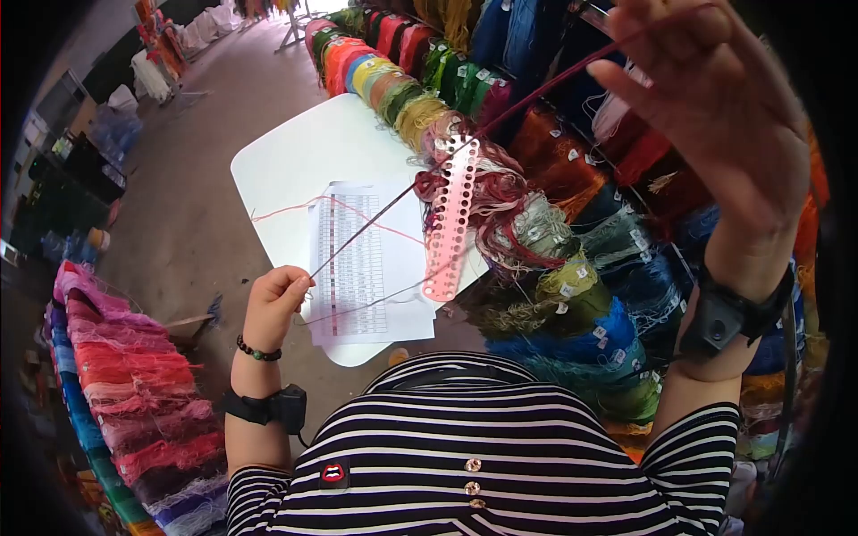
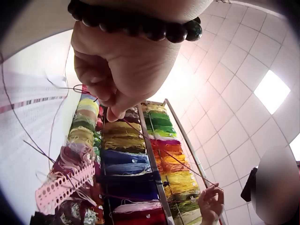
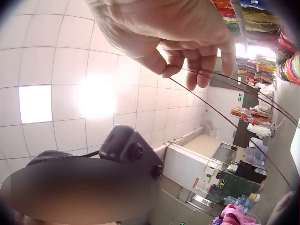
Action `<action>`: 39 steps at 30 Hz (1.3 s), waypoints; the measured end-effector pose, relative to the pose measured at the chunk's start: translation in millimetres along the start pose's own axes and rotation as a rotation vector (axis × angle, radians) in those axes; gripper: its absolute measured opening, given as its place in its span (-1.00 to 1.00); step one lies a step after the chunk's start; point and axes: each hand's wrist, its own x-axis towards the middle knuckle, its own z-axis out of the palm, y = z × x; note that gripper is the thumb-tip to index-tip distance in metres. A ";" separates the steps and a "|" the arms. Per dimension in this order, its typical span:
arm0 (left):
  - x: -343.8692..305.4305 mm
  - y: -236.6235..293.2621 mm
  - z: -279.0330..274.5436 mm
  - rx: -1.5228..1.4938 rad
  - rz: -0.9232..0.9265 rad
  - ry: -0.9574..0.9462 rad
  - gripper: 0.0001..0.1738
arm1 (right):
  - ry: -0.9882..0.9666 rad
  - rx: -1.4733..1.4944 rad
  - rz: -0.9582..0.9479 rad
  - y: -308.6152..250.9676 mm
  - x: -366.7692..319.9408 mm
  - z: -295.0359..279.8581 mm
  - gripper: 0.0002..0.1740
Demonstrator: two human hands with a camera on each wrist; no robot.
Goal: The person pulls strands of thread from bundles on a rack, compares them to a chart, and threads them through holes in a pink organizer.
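A dark red thread [image 1: 364, 230] runs taut between the two hands, slanting up over a pink card with rows of holes [image 1: 454, 214]. Thumb and fingertips of the left hand [image 1: 279, 299] pinch its lower end at the left edge of the printed sheets [image 1: 365, 268]. High at the upper right, the right hand [image 1: 728, 116] is raised with the thread; in the right wrist view its thumb and forefinger [image 3: 171, 70] pinch the strand, the other fingers loosely bent. Burgundy and pale threads [image 1: 505, 196] hang bunched at the card. A loose pinkish thread [image 1: 384, 226] crosses the sheets.
A white board [image 1: 281, 156] lies under the sheets. Racks of coloured thread skeins [image 1: 572, 330] line the right side, close to the right arm. More pink and red skeins [image 1: 134, 384] hang at the lower left. Concrete floor [image 1: 210, 125] shows beyond the board.
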 end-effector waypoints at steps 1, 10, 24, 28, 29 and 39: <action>4.2 -2.0 4.9 -0.024 -0.011 -0.007 -0.81 | -0.003 0.000 -0.004 -7.0 -6.0 -2.1 -0.65; 30.7 5.4 97.6 -0.108 -0.187 -0.445 -0.73 | 0.095 -0.080 -0.032 -65.6 -57.4 -31.6 -0.77; 106.0 -57.3 149.8 -0.127 -0.218 -0.225 -0.76 | 0.704 -0.480 0.544 383.5 -47.4 -32.3 -0.79; 112.9 -69.5 153.8 -0.192 -0.144 -0.234 -0.69 | 0.773 -0.492 0.579 389.4 -45.5 -32.9 -0.74; 115.1 -70.4 155.0 -0.201 -0.127 -0.236 -0.67 | 0.777 -0.459 0.590 388.4 -45.1 -33.4 -0.74; 125.0 -56.6 158.4 -0.242 -0.117 -0.309 -0.56 | 0.746 -0.810 0.504 380.4 -41.7 -32.3 -0.75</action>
